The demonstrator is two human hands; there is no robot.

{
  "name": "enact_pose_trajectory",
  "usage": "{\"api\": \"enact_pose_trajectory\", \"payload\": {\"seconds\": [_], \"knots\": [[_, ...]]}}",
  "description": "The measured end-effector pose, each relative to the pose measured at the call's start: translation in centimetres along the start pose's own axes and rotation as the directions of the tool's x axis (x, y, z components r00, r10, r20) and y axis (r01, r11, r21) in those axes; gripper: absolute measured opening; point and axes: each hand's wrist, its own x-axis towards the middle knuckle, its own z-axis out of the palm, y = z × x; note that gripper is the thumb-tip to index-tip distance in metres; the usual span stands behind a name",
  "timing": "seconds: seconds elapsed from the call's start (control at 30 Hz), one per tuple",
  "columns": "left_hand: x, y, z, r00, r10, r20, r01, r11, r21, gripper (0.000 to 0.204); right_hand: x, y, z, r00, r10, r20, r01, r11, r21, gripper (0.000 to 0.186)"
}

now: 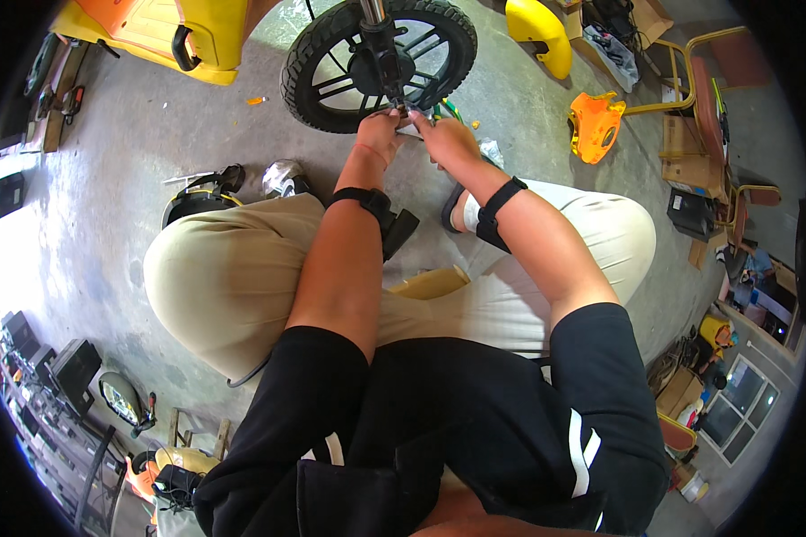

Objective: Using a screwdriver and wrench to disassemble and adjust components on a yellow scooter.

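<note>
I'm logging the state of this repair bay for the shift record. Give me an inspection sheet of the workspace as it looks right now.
Surface: grey concrete floor, stained, the person seated low over it.
Job's things: small black spoked rubber-tyred wheel on a fork, upright; both hands at its lower hub.
Clutter: orange plastic body panel, yellow curved plastic fender, yellow and orange ride-on toy car body, crumpled silver wrapper.
Grippers: left hand and right hand pinch small parts at the hub; what they hold is too small to tell.
Cables: green wires by the wheel.
Surroundings: cardboard boxes on the right.
</note>
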Motion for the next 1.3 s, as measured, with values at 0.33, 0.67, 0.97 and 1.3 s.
{"api": "enact_pose_trajectory", "payload": {"seconds": [0.33,0.67,0.97,1.3], "knots": [[-0.5,0.4,0.5,1.000,-0.002,-0.010,0.002,1.000,-0.014,0.025,0.0,-0.2,-0.1,1.000,0.029,-0.003,-0.029,1.000,-0.006,0.079],[0.6,-0.2,0.0,1.000,0.027,-0.012,-0.027,0.999,-0.033,0.025,-1.6,-2.0,-1.5,0.987,0.067,0.143,-0.067,0.998,-0.003,0.075],[1.2,-0.5,0.0,0.999,0.025,-0.020,-0.025,0.999,-0.040,0.026,-1.4,-2.1,-1.9,0.993,0.021,0.112,-0.024,0.999,0.031,0.075],[1.3,-0.3,-0.1,0.999,0.019,-0.048,-0.019,1.000,0.019,0.024,-1.1,-2.7,-2.2,0.990,0.073,0.122,-0.067,0.996,-0.052,0.077]]}}
